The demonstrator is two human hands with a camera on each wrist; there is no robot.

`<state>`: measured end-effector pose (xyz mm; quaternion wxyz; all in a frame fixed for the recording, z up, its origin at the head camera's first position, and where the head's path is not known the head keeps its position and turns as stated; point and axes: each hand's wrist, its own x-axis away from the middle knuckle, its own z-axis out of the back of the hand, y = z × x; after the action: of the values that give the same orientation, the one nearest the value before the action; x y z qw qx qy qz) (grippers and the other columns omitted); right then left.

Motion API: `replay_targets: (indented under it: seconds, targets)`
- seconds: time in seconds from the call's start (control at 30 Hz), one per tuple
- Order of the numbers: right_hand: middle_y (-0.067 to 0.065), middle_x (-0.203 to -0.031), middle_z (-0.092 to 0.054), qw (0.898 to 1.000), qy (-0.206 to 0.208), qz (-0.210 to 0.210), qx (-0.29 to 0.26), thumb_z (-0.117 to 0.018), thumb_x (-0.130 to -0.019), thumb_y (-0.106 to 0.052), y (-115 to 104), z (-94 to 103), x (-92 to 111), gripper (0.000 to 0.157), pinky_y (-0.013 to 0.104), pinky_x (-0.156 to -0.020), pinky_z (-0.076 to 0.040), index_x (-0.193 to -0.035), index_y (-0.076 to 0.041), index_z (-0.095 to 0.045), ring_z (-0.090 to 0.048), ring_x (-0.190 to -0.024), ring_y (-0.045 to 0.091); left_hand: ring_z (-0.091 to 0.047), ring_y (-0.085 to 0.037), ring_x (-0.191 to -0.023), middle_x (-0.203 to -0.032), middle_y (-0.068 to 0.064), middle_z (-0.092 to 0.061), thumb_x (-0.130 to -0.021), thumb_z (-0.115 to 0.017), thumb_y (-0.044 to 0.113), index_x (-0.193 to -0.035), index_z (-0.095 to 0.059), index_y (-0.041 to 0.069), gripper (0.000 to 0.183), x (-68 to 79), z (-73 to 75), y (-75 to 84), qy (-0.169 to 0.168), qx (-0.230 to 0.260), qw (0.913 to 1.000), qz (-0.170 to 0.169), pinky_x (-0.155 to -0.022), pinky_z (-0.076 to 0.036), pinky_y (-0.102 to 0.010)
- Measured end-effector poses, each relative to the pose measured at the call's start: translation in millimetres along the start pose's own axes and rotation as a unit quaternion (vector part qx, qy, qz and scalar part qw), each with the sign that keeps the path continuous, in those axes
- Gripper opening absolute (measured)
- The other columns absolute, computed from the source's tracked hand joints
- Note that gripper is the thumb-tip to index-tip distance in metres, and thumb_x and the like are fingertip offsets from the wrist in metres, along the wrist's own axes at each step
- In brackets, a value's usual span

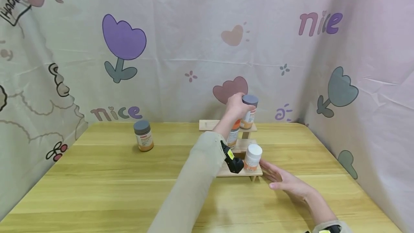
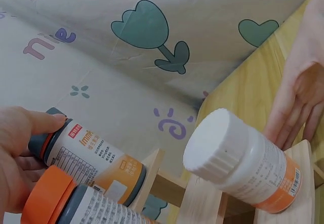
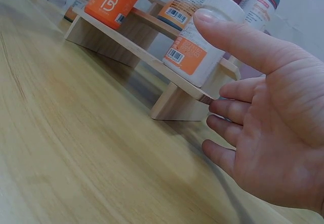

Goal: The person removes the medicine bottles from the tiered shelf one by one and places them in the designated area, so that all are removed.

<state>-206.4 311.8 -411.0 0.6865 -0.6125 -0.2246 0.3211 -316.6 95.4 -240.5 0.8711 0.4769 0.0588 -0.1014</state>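
Note:
My left hand [image 1: 237,107] grips a grey-capped supplement bottle [image 1: 248,118] near its lid, at the right end of the top step of a wooden tiered rack [image 1: 208,125]. In the left wrist view its thumb lies on the cap's edge. An orange-capped bottle [image 2: 101,208] stands on the middle step, partly behind my left forearm in the head view. On the lowest step is a white-capped bottle [image 1: 253,156]. My right hand [image 1: 289,182] has its fingers extended at that step's right end; fingertips [image 3: 215,104] appear to touch the rack's edge.
Another grey-capped bottle [image 1: 143,136] stands on the wooden table [image 1: 97,175] to the left. In the right wrist view an orange bottle [image 3: 114,3] is on the lowest step's left part; my left sleeve [image 1: 191,175] hides it from the head view. Patterned cloth [image 1: 181,28] hangs behind.

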Motion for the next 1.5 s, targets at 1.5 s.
replay_targets:
  seconds: [1.5]
  targets:
    - [0.029, -0.146, 0.011, 1.0, -0.005, 0.006, -0.007, -0.052, -0.092, -0.003, -0.2, -0.8, 0.0, 0.076, 0.016, -0.104, -0.022, -0.143, 0.01, 0.003, -0.022, -0.133, 0.0, -0.052, -0.024, -0.111, -0.125, -0.011, -0.054, -0.082, -0.07, 0.025, -0.128, -0.049, 0.003, 0.055, 7.8, 143.9, -36.4, 0.079, 0.027, 0.9964, -0.014, -0.093, -0.045, -0.037]
